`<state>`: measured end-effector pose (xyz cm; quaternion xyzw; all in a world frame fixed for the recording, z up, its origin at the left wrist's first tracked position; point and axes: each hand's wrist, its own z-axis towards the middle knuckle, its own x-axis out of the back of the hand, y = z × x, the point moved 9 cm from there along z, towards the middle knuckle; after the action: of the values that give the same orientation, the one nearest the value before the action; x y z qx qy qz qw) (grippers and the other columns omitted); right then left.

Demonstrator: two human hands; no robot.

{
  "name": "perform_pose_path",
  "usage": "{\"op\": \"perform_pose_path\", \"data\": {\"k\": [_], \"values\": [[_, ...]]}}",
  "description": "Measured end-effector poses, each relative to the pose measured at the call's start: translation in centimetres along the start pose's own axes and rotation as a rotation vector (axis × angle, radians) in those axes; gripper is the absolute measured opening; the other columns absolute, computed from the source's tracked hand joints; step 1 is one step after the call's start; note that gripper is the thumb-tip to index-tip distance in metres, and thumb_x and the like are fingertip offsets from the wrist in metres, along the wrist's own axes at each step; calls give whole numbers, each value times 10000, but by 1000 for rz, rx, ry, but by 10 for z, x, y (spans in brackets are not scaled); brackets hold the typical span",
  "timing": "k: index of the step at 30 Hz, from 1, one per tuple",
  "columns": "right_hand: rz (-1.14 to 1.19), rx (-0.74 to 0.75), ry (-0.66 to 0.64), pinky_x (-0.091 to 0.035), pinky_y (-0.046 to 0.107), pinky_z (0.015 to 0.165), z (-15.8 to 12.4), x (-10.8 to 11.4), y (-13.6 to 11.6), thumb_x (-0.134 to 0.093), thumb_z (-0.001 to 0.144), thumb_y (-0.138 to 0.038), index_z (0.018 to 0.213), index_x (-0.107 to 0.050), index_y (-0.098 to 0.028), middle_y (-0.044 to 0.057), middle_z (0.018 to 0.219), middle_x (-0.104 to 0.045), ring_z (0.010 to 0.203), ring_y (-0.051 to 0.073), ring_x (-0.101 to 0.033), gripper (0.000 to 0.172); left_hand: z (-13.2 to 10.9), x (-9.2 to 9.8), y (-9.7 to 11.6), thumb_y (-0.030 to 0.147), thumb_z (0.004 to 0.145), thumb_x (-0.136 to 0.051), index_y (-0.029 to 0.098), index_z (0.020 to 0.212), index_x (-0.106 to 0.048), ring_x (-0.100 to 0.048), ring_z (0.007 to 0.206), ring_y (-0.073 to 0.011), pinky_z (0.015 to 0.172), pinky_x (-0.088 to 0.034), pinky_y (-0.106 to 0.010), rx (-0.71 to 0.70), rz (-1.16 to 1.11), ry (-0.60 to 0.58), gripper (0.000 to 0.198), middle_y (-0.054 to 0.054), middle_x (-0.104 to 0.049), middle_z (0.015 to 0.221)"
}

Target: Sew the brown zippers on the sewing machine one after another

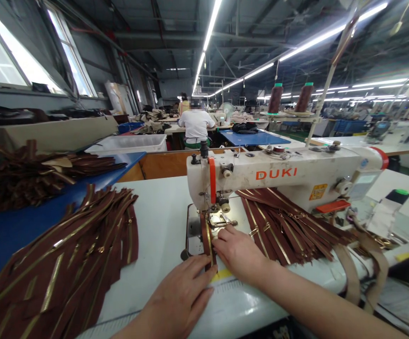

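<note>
A brown zipper strip [207, 235] with gold teeth lies under the presser foot [215, 217] of a white DUKI sewing machine [278, 176]. My left hand [179, 296] rests flat on the table, fingers stretched out and touching the strip's near end. My right hand [237, 252] presses the strip from the right, fingers curled down beside the needle plate. Whether the right hand pinches the strip is unclear.
A fan of sewn brown zippers [289, 226] lies behind the machine's arm. A large pile of brown zippers [66, 263] covers the table's left. More sit on the blue table [24, 176]. Two thread cones [275, 98] stand above. A seated person [195, 125] works ahead.
</note>
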<state>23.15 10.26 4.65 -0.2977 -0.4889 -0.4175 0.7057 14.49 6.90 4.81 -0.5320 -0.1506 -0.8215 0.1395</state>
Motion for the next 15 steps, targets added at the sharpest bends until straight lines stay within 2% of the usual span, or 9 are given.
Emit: {"op": "perform_pose_path", "data": {"k": [5,15], "values": [[9,22,-39,-399,284,640,-2,1,-3,-522,904,-178,809,-614,-170,43,841,-585,833,195,-488,133,0,-1,0,172,877,-490,207,1210,-567,-573,1099,-231,949,-508,-402,0,8,-11,344,-73,-610,1205],[5,65,-29,-392,298,698,2,-1,0,-512,907,-174,806,-618,-165,43,838,-587,845,192,-483,146,3,-1,-5,223,883,-511,211,1197,-569,-568,1112,-237,950,-506,-407,14,22,-30,320,-71,-606,1221]]}}
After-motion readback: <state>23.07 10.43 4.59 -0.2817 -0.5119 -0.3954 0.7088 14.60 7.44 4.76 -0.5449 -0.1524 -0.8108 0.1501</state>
